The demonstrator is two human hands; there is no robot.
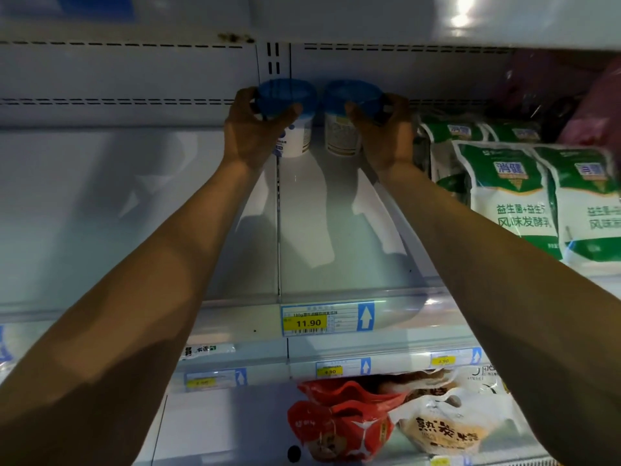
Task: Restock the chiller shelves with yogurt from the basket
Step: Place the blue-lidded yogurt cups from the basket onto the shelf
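Note:
Two white yogurt tubs with blue lids stand side by side at the back of the white chiller shelf (pixel 336 230). My left hand (pixel 255 129) grips the left yogurt tub (pixel 295 136) around its blue lid. My right hand (pixel 383 132) grips the right yogurt tub (pixel 341 136) the same way. Both arms reach deep into the shelf. The tubs' bases appear to rest on the shelf near the back wall. The basket is out of view.
Green and white yogurt pouches (pixel 507 193) fill the shelf to the right of my right arm. A yellow price tag reading 11.90 (pixel 305 322) sits on the shelf's front rail. Red and beige food bags (pixel 339 422) lie on the shelf below.

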